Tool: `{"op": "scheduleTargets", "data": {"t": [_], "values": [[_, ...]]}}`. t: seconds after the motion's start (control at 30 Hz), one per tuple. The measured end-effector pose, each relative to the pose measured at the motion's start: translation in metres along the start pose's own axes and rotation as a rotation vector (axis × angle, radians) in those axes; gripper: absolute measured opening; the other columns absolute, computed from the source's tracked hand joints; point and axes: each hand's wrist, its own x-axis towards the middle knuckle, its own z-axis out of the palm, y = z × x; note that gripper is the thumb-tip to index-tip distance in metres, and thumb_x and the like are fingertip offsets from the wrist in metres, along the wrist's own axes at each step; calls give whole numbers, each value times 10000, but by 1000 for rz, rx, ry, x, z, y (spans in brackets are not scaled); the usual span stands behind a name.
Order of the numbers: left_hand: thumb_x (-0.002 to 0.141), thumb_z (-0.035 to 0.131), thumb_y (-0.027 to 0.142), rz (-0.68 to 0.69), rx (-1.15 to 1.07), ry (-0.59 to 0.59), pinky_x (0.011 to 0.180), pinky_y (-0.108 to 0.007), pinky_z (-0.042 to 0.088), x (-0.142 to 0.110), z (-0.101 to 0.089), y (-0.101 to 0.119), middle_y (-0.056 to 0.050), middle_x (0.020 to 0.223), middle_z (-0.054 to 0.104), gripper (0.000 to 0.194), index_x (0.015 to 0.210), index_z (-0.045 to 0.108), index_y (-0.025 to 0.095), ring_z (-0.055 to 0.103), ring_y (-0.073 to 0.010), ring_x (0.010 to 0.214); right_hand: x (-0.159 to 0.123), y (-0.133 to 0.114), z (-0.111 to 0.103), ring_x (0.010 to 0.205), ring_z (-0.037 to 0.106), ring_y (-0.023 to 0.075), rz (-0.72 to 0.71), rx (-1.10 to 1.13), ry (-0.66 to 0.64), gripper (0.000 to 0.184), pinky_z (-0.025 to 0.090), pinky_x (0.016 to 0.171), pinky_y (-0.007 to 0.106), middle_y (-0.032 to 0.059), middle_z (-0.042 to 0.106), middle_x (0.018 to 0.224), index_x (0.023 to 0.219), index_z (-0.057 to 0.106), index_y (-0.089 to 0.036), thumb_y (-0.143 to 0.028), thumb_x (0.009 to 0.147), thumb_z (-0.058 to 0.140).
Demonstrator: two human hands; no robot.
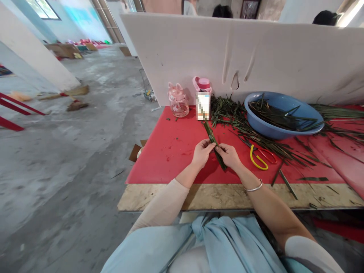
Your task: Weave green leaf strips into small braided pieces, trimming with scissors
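Green leaf bundle [209, 132] lay between the person's two hands, slanting from eleven to five o'clock above the red counter [156, 151]. The left hand [201, 152] and right hand [229, 154] both pinched it near its middle, thumbs close together, probably to keep the strips aligned. With the bundle as clock centre, yellow-and-red scissors [251, 153] rested just past three, seemingly within the right hand's easy reach. A blue basin [267, 131] of dark leaves stood at two beside spread strips [273, 148], perhaps keeping loose leaf to one side. A pink bottle [178, 104] stood at eleven by the white panel [193, 49], which walled off twelve. Toward nine, flat specks left room before the counter's left edge; the wooden front edge [159, 195] ran under the forearms at six.
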Motion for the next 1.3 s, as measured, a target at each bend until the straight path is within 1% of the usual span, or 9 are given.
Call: {"op": "scheduleTargets", "data": {"t": [0.13, 0.27, 0.47, 0.73, 0.87, 0.97, 1.03, 1.17, 1.3], "values": [[588, 788, 312, 44, 9, 29, 576, -200, 426, 2, -1, 0, 28, 711, 598, 359, 855, 615, 146, 531, -67, 601, 0, 4, -4, 575, 455, 125, -83, -160, 17, 330, 333, 549, 238, -17, 523, 579, 753, 650, -157, -428, 856, 492], [585, 790, 286, 88, 9, 92, 561, -199, 414, 4, -3, -1, 45, 657, 560, 308, 781, 595, 150, 504, -59, 566, -1, 6, -2, 569, 458, 123, -111, -232, -5, 316, 334, 556, 236, -20, 520, 579, 777, 656, -156, -401, 869, 478], [562, 811, 299, 19, -92, 50, 521, -193, 386, 4, -4, 3, 49, 657, 557, 338, 788, 599, 164, 492, -57, 538, -3, 3, 1, 544, 419, 115, -78, -139, -33, 321, 316, 512, 226, -23, 496, 571, 736, 614, -161, -428, 858, 483], [564, 812, 334, -16, -164, 67, 484, -184, 356, 7, -7, 7, 51, 616, 555, 330, 743, 599, 156, 471, -47, 504, -9, 0, 12, 501, 371, 105, -61, -215, -66, 322, 263, 476, 227, -40, 413, 511, 626, 515, -177, -410, 847, 489], [542, 816, 324, -55, -165, 38, 492, -190, 374, 5, -6, 13, 30, 611, 587, 339, 746, 611, 147, 512, -65, 521, -14, -15, 14, 500, 415, 112, -67, -325, -135, 322, 298, 491, 230, -28, 471, 528, 640, 525, -183, -404, 867, 469], [538, 811, 331, -86, -137, 18, 458, -194, 351, 6, -10, 19, 33, 572, 577, 336, 729, 604, 149, 494, -68, 482, -20, -27, -9, 640, 562, 149, -102, -490, -248, 280, 389, 603, 244, 12, 636, 706, 833, 616, -201, -427, 889, 461], [524, 816, 331, -101, -121, 27, 446, -194, 341, 7, -13, 20, 40, 548, 561, 338, 712, 600, 150, 484, -69, 468, -24, -25, -41, 807, 622, 175, -63, -606, -217, 283, 426, 719, 264, 44, 689, 899, 979, 620, -222, -412, 914, 421], [526, 815, 331, -127, -92, -5, 452, -195, 349, 10, -16, 18, 33, 539, 562, 319, 667, 591, 153, 493, -72, 469, -30, 2, -121, 923, 625, 237, 223, -1032, -15, 352, 432, 814, 322, 139, 668, 1037, 1151, 574, -161, -357, 869, 491], [546, 813, 323, -141, -69, -56, 440, -186, 337, 7, -15, 16, 29, 536, 569, 293, 655, 601, 152, 491, -64, 463, -39, 34, -171, 1057, 574, 272, 314, -1219, -134, 554, 411, 898, 337, 193, 591, 1161, 1263, 517, -111, -432, 815, 571]]}}
